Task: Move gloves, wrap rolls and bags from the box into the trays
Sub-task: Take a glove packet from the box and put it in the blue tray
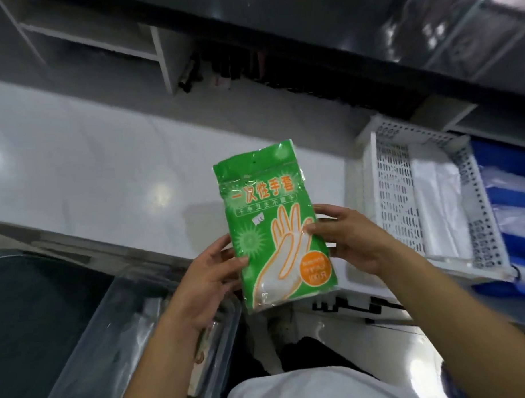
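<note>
A green pack of disposable gloves (pixel 270 216), printed with an orange hand outline, is held upright in the middle of the view. My left hand (pixel 210 278) grips its lower left edge and my right hand (pixel 349 240) grips its right edge. Below my left arm is the clear plastic box (pixel 90 338) with more packets inside. To the right stands a white perforated tray (pixel 395 194) with clear plastic bags (pixel 440 210) lying in it.
A blue tray (pixel 511 196) with clear packs sits right of the white one. A white glossy floor (pixel 90 163) stretches ahead, with shelving (pixel 107 46) and a dark counter edge beyond it. A dark surface lies at the far left.
</note>
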